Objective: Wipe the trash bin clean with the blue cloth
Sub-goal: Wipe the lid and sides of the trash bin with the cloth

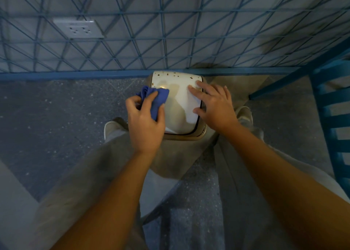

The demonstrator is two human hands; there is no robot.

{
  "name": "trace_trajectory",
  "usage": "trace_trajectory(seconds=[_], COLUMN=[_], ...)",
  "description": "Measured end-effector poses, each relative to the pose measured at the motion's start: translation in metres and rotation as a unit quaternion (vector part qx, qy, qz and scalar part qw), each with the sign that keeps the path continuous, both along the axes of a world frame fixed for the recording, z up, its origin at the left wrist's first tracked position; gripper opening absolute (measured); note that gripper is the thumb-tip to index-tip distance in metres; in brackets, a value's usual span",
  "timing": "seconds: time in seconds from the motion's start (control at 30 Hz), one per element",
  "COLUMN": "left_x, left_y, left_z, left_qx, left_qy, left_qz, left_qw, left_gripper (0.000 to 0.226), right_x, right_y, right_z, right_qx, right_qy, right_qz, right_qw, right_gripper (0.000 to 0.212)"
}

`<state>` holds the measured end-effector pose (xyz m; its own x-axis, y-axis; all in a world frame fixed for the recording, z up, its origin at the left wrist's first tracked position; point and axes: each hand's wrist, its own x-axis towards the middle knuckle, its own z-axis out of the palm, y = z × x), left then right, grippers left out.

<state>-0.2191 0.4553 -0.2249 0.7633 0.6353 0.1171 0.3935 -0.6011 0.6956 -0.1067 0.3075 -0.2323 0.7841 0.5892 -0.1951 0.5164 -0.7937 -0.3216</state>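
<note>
Head view, looking down between the person's legs: a small trash bin (178, 105) with a white, domed swing lid stands on the speckled floor (56, 117), close against the foot of a blue wire grille (170, 41). The blue cloth (154, 101) lies bunched at the left edge of the lid, where the left hand (144, 122) has it gathered; the fingers (149, 102) are curled closed around the wad, the thumb pressing it from the lid side, with a loose fold standing out beyond the knuckles. The right hand (213, 105) lies flat and spread on the right side of the lid, holding nothing, fingertips on the white surface and thumb near the lid's rim. Brown specks (176, 76) remain along the far edge of the lid, ahead of both hands and not yet under the cloth. The cloth is probably soft and limp, best kept balled so that it does not trail. The bin looks like light plastic, likely to slide or tip, and the lid seems apt to swing, so bracing it from above appears sensible. Its smooth surface is probably slippery.
</note>
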Motion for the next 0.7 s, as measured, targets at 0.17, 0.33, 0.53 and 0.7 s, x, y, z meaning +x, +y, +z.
trace_trajectory(seconds=[0.17,0.33,0.53,0.7], left_x=[0.030,0.031,0.014,0.014], left_y=[0.008,0.019,0.013,-0.009], left_z=[-0.005,-0.013,-0.020,-0.017], left_qx=[-0.011,-0.007,-0.053,-0.025], left_qy=[0.005,0.003,-0.004,-0.012], left_qz=[0.002,0.029,0.089,0.001], left_qw=[1.000,1.000,0.995,1.000], left_gripper=[0.035,0.035,0.037,0.035], right_x=[0.000,0.000,-0.001,-0.001], right_y=[0.001,0.000,0.000,0.001], right_z=[-0.001,-0.001,-0.002,-0.003], right_qx=[0.013,0.023,0.025,0.015], right_qy=[-0.005,-0.010,-0.018,-0.024], right_qz=[-0.001,0.012,0.016,0.016], right_qw=[1.000,1.000,0.999,0.999], right_gripper=[0.065,0.065,0.065,0.066])
